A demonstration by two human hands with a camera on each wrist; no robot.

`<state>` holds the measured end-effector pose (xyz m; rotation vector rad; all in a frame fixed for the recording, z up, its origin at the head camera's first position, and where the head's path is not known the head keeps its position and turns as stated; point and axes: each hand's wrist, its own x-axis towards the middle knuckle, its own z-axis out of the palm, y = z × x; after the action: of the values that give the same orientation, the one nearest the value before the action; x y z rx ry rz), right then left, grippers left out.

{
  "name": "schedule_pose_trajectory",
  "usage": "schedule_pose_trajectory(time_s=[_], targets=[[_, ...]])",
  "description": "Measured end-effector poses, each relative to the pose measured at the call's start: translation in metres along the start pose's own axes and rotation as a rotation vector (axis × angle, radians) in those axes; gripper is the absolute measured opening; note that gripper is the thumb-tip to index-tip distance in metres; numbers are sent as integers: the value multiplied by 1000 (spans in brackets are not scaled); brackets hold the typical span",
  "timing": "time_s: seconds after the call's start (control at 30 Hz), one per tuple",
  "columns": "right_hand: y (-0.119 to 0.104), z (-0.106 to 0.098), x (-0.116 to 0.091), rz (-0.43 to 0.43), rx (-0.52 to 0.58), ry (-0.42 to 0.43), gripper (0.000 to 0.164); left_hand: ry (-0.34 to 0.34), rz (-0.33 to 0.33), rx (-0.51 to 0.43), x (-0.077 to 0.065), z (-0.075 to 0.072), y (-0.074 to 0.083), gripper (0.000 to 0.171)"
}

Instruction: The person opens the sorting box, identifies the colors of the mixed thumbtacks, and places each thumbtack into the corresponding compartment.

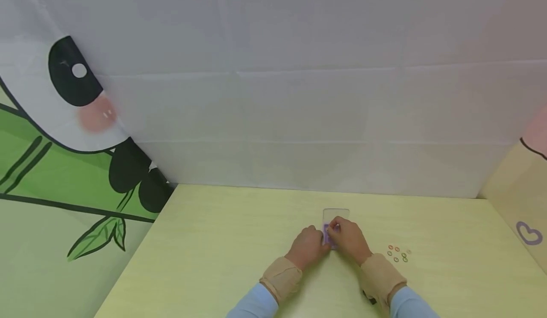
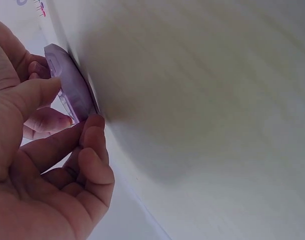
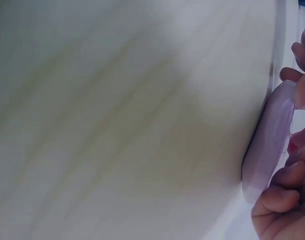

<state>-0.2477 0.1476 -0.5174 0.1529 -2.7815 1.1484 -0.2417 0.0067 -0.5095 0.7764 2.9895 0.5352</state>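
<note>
A shallow purple case [image 2: 75, 85] lies on the table, with a flat clear panel [image 1: 336, 212] at its far end in the head view. My left hand [image 1: 306, 247] grips the case at its side, thumb on the upper edge and curled fingers by the tabletop. Over the case's upper side, my right hand [image 1: 349, 237] has its thumb and forefinger drawn together in a pinch. An orange-red speck [image 2: 70, 121] shows at those fingertips in the left wrist view, too small to make out fully. Other fingers of my right hand [image 3: 280, 202] touch the case's end. Its inside is mostly hidden by fingers.
Several small rings [image 1: 397, 249], red, green and pale, lie on the table to the right of my right hand. A pale wooden tabletop [image 1: 231, 232] spreads around the case. White sheeting [image 1: 299, 109] stands behind it, with printed panels at both sides.
</note>
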Motion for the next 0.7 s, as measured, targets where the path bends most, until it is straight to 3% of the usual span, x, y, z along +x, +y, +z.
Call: schedule_pose_trajectory(time_s=[0.37,0.7], targets=[[-2,1,2,0,-82,-13,12,25,13,-12,0,-1,1,30],[0,5,4,21,-103,-15,14,4,3,-51,-1,-5,2,34]])
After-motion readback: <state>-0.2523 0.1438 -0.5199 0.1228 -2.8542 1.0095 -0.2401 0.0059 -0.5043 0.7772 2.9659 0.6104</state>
